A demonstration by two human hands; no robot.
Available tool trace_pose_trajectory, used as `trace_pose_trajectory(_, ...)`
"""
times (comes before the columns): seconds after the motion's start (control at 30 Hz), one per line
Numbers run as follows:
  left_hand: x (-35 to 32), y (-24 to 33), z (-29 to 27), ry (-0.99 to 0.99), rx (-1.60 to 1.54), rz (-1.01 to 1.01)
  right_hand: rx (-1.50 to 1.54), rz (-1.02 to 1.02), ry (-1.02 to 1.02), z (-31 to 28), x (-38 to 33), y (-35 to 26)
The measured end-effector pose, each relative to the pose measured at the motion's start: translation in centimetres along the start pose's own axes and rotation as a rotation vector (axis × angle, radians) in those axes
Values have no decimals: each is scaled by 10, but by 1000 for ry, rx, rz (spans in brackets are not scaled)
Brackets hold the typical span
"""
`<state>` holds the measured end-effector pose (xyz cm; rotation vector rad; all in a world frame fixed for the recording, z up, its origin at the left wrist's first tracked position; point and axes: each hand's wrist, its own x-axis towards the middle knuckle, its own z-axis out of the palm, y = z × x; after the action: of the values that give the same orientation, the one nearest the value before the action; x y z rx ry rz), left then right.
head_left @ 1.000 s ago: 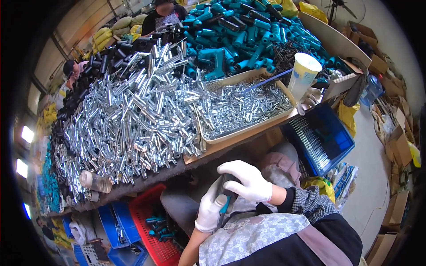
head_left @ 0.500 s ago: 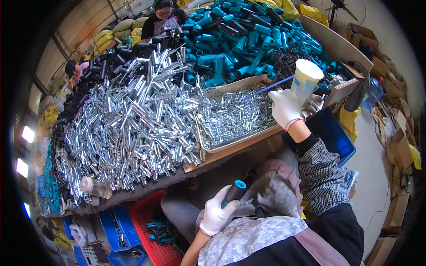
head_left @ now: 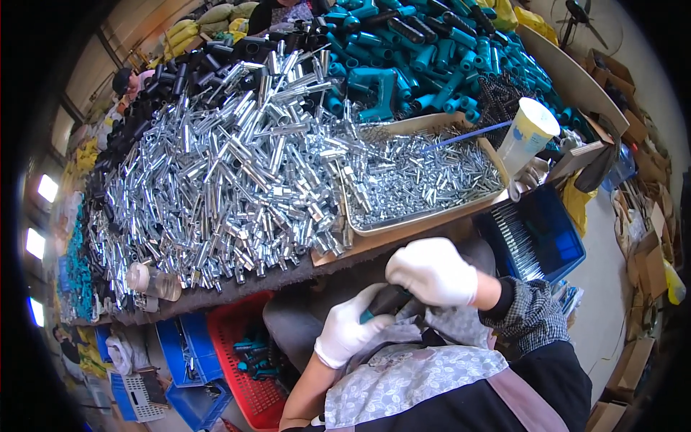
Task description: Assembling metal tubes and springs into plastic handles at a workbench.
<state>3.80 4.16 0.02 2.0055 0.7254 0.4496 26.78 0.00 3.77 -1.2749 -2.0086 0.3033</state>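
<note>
My left hand (head_left: pixel 349 330), in a white glove, is wrapped around a short black-and-teal tool handle (head_left: pixel 389 300) held in front of my lap. Over the far end of that handle my right hand (head_left: pixel 437 272), gloved in white too, is closed, with its fingertips bent down and pinched together. Whatever is between those fingers is hidden behind the hand. Beyond the hands, a shallow tray (head_left: pixel 425 222) of small metal pins and fittings lies on the table. To its left rises a large heap of shiny metal sockets and rods (head_left: pixel 216 180).
Teal handles (head_left: pixel 443 61) are heaped at the back. A paper cup (head_left: pixel 531 133) stands right of the tray, beside a thin blue stick (head_left: pixel 471 135). A blue bin (head_left: pixel 567 248) holds metal rods. A red basket (head_left: pixel 263 394) sits below left; a clear jar (head_left: pixel 153 282) lies at the table edge.
My right hand has come back from beside the cup to the handle in my left hand. The handle has tilted over between both hands. The view has shifted slightly.
</note>
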Motion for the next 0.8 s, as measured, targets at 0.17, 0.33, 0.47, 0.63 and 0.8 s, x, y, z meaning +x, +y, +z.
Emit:
trace_pose_trajectory(0.17, -5, -16, 0, 204, -63, 78, 424, 77, -311, -5, 27, 12)
trace_pose_trajectory(0.33, -7, -12, -9, 274, -113, 51, -512, -48, 215, -48, 153, 117)
trace_pose_trajectory(0.47, -11, -20, -6, 345, -165, 19, -1310, -60, -96, -84, 208, 173)
trace_pose_trajectory(0.63, -22, -23, -10, 318, -173, -41, -1537, 65, -395, -80, 209, 185)
trace_pose_trajectory(0.8, -27, -22, -7, 325, -137, 36, -1279, 109, 187, -118, 153, 146)
